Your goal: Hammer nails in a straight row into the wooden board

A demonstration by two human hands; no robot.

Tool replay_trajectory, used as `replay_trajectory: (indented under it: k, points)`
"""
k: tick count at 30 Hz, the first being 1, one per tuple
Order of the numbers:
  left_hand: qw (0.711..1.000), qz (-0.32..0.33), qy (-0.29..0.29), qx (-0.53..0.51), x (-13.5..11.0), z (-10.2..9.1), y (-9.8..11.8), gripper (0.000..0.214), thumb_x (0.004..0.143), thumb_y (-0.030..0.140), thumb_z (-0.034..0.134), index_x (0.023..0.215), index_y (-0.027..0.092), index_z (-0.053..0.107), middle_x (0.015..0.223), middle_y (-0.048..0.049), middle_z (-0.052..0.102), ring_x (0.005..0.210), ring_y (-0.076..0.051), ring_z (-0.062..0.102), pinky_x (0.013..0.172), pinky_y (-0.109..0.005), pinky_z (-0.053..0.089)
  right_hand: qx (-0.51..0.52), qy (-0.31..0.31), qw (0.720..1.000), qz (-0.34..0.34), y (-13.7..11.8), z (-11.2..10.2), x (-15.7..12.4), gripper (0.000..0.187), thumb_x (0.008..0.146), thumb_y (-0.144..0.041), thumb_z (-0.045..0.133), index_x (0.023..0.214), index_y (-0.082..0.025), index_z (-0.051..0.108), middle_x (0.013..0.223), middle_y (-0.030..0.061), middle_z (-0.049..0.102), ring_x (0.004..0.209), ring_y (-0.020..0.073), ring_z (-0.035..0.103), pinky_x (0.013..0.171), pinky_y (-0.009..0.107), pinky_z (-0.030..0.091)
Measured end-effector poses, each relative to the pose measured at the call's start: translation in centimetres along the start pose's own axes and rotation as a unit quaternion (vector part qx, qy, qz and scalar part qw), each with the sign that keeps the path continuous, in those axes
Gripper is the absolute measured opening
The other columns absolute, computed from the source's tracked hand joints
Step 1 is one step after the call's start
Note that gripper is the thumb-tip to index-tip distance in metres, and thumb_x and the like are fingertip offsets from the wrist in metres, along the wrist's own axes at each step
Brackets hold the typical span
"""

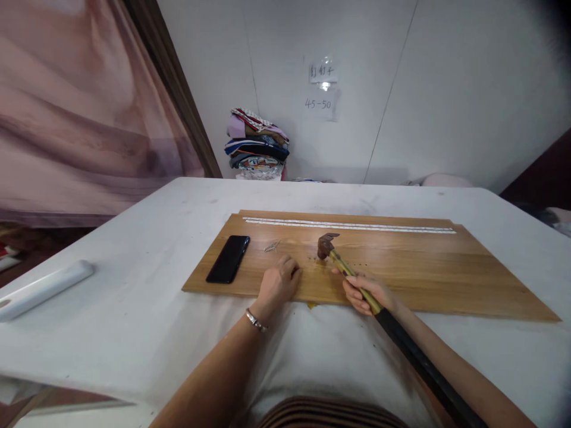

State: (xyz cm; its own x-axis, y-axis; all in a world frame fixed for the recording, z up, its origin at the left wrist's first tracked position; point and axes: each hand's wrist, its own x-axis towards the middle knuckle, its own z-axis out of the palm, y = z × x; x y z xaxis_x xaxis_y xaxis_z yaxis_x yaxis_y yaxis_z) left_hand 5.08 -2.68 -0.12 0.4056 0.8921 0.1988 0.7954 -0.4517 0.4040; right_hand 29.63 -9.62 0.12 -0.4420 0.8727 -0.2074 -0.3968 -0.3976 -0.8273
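A claw hammer (342,264) with a rusty head and a yellowish, black-ended handle is gripped by my right hand (368,291). Its head is over the middle of a wood-grain board (428,267), close to a row of small dark nails or holes; whether it touches is unclear. My left hand (280,278) rests on the board left of the hammer head, fingers curled closed. Anything inside them is hidden. Just beyond it lies a small pile of nails (270,246). A black phone (228,259) lies on the board's left part.
Two white measuring strips (348,225) run along the board's far side. Another board edge shows behind it. The white table (134,261) carries a long white object (44,289) at the left. Folded clothes (257,145) are stacked by the wall, below handwritten paper signs (322,72).
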Motion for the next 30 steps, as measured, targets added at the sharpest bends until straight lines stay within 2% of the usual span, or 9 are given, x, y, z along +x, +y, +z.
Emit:
replay_trajectory:
  k: [30]
  points:
    - [1.0, -0.001, 0.011, 0.009, 0.08, 0.29, -0.31, 0.016, 0.092, 0.027, 0.048, 0.081, 0.021, 0.058, 0.093, -0.0013, 0.061, 0.083, -0.014, 0.059, 0.072, -0.024, 0.041, -0.002, -0.012, 1.0, 0.004, 0.18, -0.19, 0.24, 0.044, 0.081, -0.037, 0.063, 0.12, -0.019, 0.052, 0.054, -0.0105, 0.045, 0.031, 0.0044, 0.031, 0.027, 0.015, 0.029]
